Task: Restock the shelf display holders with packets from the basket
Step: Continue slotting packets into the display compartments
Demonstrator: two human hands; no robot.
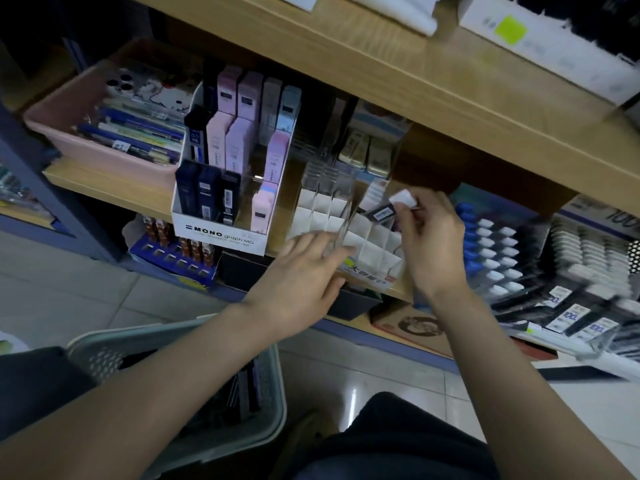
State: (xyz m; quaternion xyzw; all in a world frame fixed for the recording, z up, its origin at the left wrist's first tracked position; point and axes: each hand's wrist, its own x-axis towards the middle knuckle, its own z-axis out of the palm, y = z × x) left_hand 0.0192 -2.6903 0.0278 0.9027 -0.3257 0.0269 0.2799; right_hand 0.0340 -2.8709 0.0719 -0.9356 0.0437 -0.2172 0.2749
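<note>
My right hand has its grip closed to a pinch: thumb and fingertips are together on a small dark packet with a pale label. It is held just above the back right cells of the divided holder, right of the frame's centre. A white tab shows at the fingertips above the packet. I cannot tell whether it is part of the packet or a separate piece.

My left hand holds nothing. Its fingers are straight and spread, palm down, reaching to the front left corner of the same holder. The fingertips are blurred, so I cannot tell whether they press the rim or hang just over it.

The holder is a grid of white card cells with clear dividers behind. It sits on the front edge of the middle wooden shelf, and most of the cells I can see hold nothing.

Just left of it stands a white MONO display box, stocked with pink, lilac, grey and dark navy lead cases. In the upper left of the frame a pink tray holds pens and a phone case.

At far right, below the shelf, are rows of blue-capped items. On the lower shelf, under the MONO box, a blue box holds brown pens.

The basket is at the lower left of the frame on the tiled floor, beneath my left forearm. Dark packets stand on edge inside it.
</note>
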